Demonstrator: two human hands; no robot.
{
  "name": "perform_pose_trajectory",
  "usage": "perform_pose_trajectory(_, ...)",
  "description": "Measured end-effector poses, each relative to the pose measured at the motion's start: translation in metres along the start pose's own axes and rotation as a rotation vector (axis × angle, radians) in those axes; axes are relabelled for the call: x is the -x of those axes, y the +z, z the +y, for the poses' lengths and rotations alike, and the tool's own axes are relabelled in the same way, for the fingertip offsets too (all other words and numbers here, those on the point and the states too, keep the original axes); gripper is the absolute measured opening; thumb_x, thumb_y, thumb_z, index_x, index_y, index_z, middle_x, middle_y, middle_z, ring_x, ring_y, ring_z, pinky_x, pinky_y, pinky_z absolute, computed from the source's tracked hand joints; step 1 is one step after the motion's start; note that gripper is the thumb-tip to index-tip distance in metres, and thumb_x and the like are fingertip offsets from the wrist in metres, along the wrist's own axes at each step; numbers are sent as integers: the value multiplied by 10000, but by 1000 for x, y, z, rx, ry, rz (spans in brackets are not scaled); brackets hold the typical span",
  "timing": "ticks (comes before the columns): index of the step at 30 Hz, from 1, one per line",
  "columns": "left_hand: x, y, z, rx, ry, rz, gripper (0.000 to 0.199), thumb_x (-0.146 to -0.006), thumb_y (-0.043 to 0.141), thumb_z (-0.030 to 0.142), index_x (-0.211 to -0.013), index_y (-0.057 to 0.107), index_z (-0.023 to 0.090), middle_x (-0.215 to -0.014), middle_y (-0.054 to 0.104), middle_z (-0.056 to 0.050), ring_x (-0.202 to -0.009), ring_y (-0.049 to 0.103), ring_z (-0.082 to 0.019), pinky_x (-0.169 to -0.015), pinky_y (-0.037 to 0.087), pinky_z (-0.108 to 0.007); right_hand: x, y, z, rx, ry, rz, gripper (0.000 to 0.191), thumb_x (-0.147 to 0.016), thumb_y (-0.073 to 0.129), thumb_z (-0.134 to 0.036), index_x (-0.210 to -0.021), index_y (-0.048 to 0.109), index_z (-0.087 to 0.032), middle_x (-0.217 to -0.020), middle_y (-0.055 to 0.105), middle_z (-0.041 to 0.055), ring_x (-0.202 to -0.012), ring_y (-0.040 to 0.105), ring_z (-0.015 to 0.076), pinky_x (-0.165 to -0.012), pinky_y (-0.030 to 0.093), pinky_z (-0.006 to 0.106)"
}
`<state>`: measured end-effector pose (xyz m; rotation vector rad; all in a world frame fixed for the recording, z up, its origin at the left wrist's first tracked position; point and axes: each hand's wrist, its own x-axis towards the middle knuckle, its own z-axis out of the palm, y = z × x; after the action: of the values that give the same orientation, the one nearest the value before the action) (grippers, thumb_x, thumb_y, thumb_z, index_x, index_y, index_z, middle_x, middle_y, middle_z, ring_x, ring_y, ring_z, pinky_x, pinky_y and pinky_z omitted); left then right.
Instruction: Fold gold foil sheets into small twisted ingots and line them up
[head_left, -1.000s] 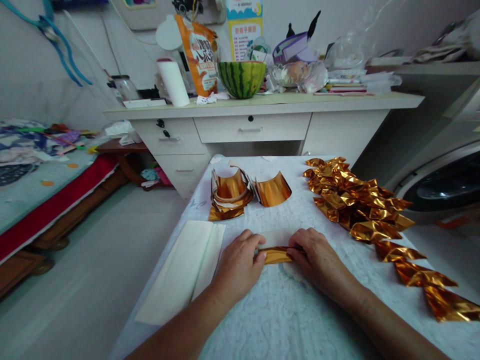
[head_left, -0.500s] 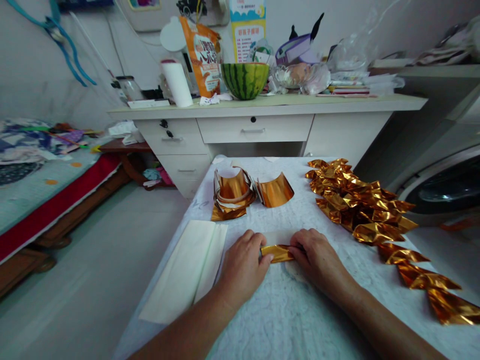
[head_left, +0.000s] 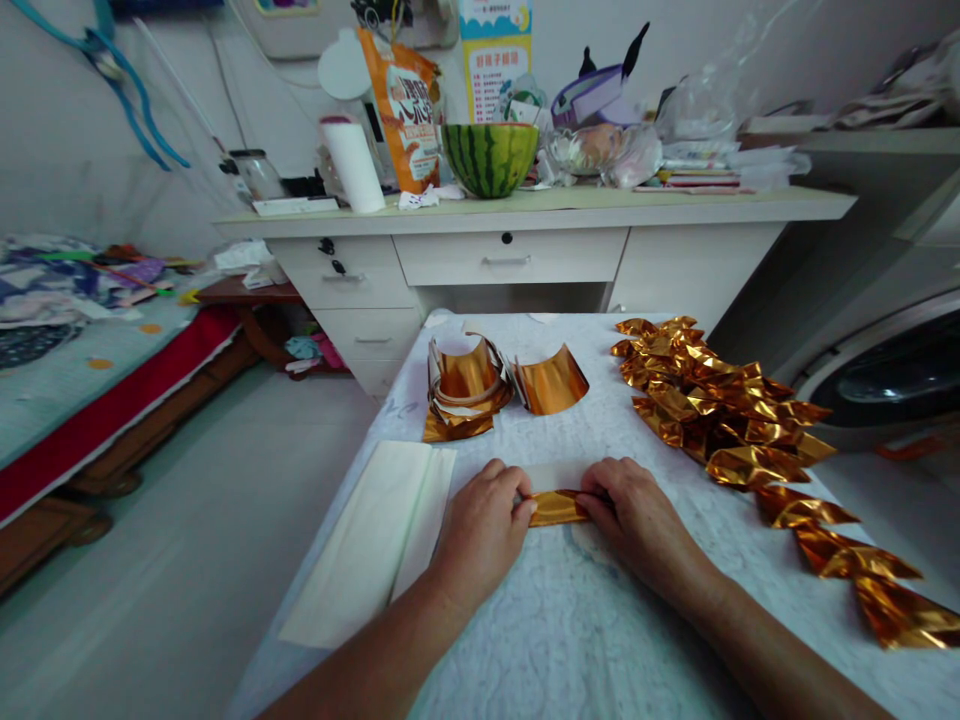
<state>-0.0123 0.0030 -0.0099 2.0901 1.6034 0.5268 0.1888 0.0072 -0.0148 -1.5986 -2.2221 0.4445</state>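
A small folded strip of gold foil (head_left: 557, 507) lies between my hands, low over the cloth-covered table (head_left: 592, 640). My left hand (head_left: 489, 515) pinches its left end between thumb and fingers. The right end is pinched by my right hand (head_left: 631, 510). Under and just behind the strip a pale sheet (head_left: 556, 474) shows. Curled gold foil sheets (head_left: 465, 380) stand beyond my left hand, with another curved gold sheet (head_left: 553, 382) beside them. White folded paper (head_left: 367, 545) rests left of my left hand.
Several twisted gold foil pieces (head_left: 697, 390) are heaped along the table's right side, trailing to the near right corner. Behind the table is a white desk (head_left: 517, 215) bearing a watermelon half (head_left: 489, 160). A bed (head_left: 112, 370) stands left, a washing machine (head_left: 885, 350) right.
My left thumb has drawn back a little from the front of the foil strip, and more of the strip's left part shows. The right hand has hardly moved.
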Motion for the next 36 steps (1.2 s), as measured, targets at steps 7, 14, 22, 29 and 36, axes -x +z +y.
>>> perform_pose_trajectory(7, 1, 0, -3, -185, -30, 126, 172, -787, 699, 278, -898, 592, 202, -959, 575, -42, -968, 514, -254, -868, 406, -389, 1, 1, 2, 4, -12, -8, 88, -884, 559, -172, -805, 592, -191, -797, 615, 45, -789, 527, 221, -701, 364, 330)
perform_pose_trajectory(14, -2, 5, -4, -98, -117, 139, 145, -741, 719, 251, -859, 638, 231, -993, 575, -34, -1014, 494, -265, -870, 374, -397, 0, 2, 2, 33, -12, -12, 98, -882, 561, -164, -792, 587, -192, -788, 616, 43, -783, 525, 220, -686, 351, 322)
perform_pose_trajectory(22, -6, 5, -2, 0, -145, 124, 150, -720, 716, 182, -826, 624, 236, -972, 611, -9, -1011, 500, -253, -850, 346, -371, 0, 3, 2, 42, -26, -10, 104, -880, 571, -167, -783, 599, -192, -783, 620, 43, -772, 522, 217, -689, 350, 324)
perform_pose_trajectory(29, -4, 3, 1, 59, -14, 97, 160, -749, 663, 97, -807, 579, 221, -856, 650, 28, -904, 524, -206, -810, 337, -332, -1, 2, 1, 44, -16, -29, 103, -886, 562, -158, -792, 595, -183, -799, 620, 49, -793, 521, 225, -706, 363, 337)
perform_pose_trajectory(36, -3, 3, 2, 52, 1, 117, 195, -736, 666, 70, -819, 569, 217, -819, 646, 25, -870, 528, -204, -788, 356, -328, 0, 0, -2, 34, 10, -33, 90, -879, 584, -158, -794, 603, -180, -801, 622, 52, -799, 530, 231, -718, 373, 344)
